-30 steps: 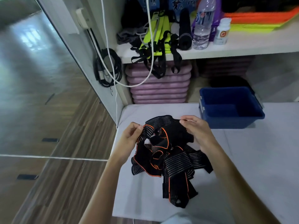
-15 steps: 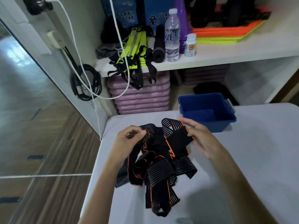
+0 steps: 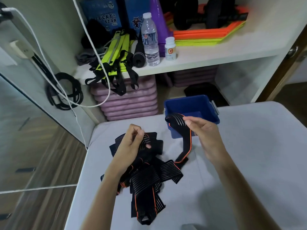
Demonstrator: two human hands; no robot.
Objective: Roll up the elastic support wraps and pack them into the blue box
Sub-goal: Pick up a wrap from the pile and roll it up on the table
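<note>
**One wrap lifted from the pile**

The right hand (image 3: 204, 133) pinches a ribbed black elastic wrap (image 3: 186, 138), orange-edged, its end arching over the blue box (image 3: 207, 107) just behind. The left hand (image 3: 131, 145) grips the tangled pile of wraps (image 3: 149, 178) on the soft grey surface (image 3: 249, 163) below.

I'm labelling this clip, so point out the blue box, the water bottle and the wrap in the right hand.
blue box (image 3: 206, 103): head view, far inner wall.
water bottle (image 3: 150, 42): head view, label.
wrap (image 3: 176, 120): head view, striped top end pinched by the right hand (image 3: 206, 135).
</note>
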